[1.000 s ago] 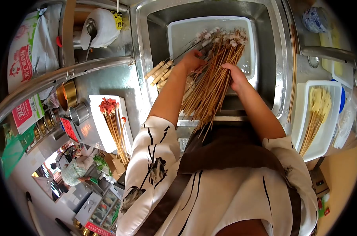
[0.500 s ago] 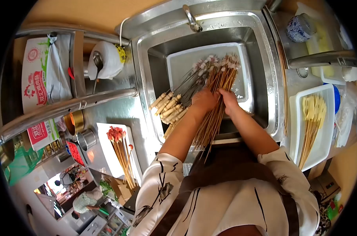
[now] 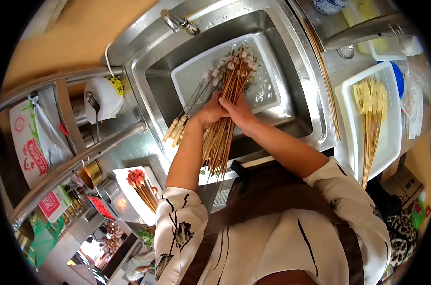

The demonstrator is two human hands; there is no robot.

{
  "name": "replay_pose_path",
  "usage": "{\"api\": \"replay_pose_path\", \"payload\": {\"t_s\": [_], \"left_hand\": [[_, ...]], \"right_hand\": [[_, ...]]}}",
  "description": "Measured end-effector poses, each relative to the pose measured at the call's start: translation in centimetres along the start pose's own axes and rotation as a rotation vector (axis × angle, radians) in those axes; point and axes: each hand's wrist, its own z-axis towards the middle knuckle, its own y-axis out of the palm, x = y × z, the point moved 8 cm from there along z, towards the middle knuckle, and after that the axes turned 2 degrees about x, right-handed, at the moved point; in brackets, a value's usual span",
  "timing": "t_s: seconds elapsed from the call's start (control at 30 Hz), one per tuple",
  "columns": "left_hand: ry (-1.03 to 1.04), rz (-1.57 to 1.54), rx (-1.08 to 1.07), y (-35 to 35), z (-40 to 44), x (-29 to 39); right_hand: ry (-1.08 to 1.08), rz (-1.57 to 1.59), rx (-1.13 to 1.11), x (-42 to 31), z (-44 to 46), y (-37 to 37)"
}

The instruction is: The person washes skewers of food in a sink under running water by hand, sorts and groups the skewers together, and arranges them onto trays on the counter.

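A thick bundle of bamboo skewers (image 3: 218, 142), with pale pinkish-white food pieces on the far ends, is held over the steel sink (image 3: 301, 114). My left hand (image 3: 209, 113) wraps round the bundle's left side. Pressed against the other side, my right hand (image 3: 240, 114) has its thumb lying across the sticks. Metal skewers with wooden handles (image 3: 176, 131) rest to the left, their food ends also pale. Beneath the food lies a white tray (image 3: 278, 97) with water in it. The fingers under the bundle are partly hidden.
A faucet (image 3: 184, 26) stands at the sink's back edge. To the right, a white tray (image 3: 341, 109) holds skewers with yellow pieces (image 3: 370, 99). On the left are red-tipped skewers (image 3: 137, 179) and a steel rail (image 3: 106, 140).
My view has turned, shifting the sink leftward. My hands have come closer together around the bamboo bundle, which is more upright and gathered.
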Motion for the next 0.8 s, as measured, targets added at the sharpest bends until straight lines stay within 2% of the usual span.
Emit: {"api": "replay_pose_path", "payload": {"t_s": [0.07, 0.1, 0.13, 0.2, 0.27, 0.33, 0.4, 0.47, 0.5, 0.53, 0.57, 0.73, 0.8], "left_hand": [[-0.129, 0.069, 0.084, -1.6, 1.7, -4.2], [-0.181, 0.062, 0.053, -1.6, 1.7, -4.7], [-0.189, 0.079, 0.057, -1.8, 1.7, -4.9], [-0.119, 0.325, 0.15, -2.5, 1.9, -3.9], [-0.065, 0.352, 0.14, -2.6, 1.4, -2.8], [-0.139, 0.322, 0.082, -2.3, 1.1, -2.2], [-0.145, 0.298, 0.135, -3.2, 0.2, -1.5], [-0.242, -0.07, -0.021, -4.0, -0.2, -3.0], [-0.238, -0.18, -0.03, -3.9, -1.2, -2.0], [-0.247, -0.183, -0.026, -4.3, -1.7, -1.8], [-0.285, -0.236, -0.039, -4.5, -2.2, -2.0], [-0.336, -0.421, -0.103, -5.6, -2.9, -3.6], [-0.339, -0.401, -0.096, -5.9, -2.9, -4.0]], "right_hand": [[-0.087, -0.097, 0.008, -0.1, -0.2, 0.5], [-0.02, 0.034, -0.041, 0.6, -0.2, 0.9], [-0.021, 0.053, -0.045, 0.8, -0.3, 1.1], [-0.177, 0.017, -0.067, -0.4, -0.5, 1.3], [-0.205, -0.003, -0.096, -0.6, -1.0, 1.4], [-0.256, 0.002, -0.114, -0.2, -1.0, 1.7], [-0.177, 0.081, -0.082, 0.9, -0.8, 1.2], [-0.101, 0.155, -0.052, 1.3, -0.6, 0.3], [0.029, 0.34, -0.022, 1.7, -0.3, -0.5], [0.167, 0.525, 0.007, 2.6, -0.1, -1.1], [0.168, 0.557, 0.032, 4.1, 0.8, -1.6], [0.205, 0.546, 0.047, 5.9, 1.9, -1.2], [0.082, 0.179, 0.253, 6.6, 2.5, -2.8]]}}
